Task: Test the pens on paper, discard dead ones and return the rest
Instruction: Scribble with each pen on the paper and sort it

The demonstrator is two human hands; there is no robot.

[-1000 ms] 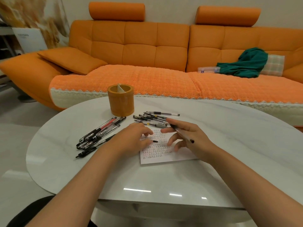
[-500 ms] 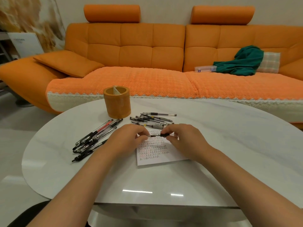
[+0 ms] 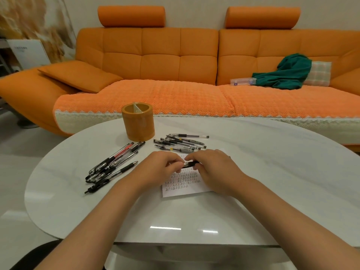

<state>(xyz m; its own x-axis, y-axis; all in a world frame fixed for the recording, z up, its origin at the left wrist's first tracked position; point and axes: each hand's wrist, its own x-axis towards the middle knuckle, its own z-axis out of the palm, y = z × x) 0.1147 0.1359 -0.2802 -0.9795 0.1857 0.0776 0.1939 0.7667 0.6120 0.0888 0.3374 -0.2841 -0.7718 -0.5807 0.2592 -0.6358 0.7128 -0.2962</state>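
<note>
Both hands meet over a white paper (image 3: 185,189) covered in rows of written marks. My left hand (image 3: 158,166) and my right hand (image 3: 212,166) pinch one black pen (image 3: 190,164) between them, held level just above the sheet. Most of that pen is hidden by my fingers. A pile of several pens (image 3: 115,162), one of them red, lies left of the paper. Another group of several pens (image 3: 181,142) lies beyond the paper. An orange round pen holder (image 3: 138,121) with a divider stands behind both piles.
The white oval table (image 3: 263,172) carries everything; its near edge runs under my forearms. An orange sofa (image 3: 175,61) fills the background, with a green cloth (image 3: 286,73) and a clear plastic case (image 3: 242,81) on its right seat.
My right hand brought its pen from the right side of the paper to my left hand. The two hands closed together, and both now hold the pen over the paper.
</note>
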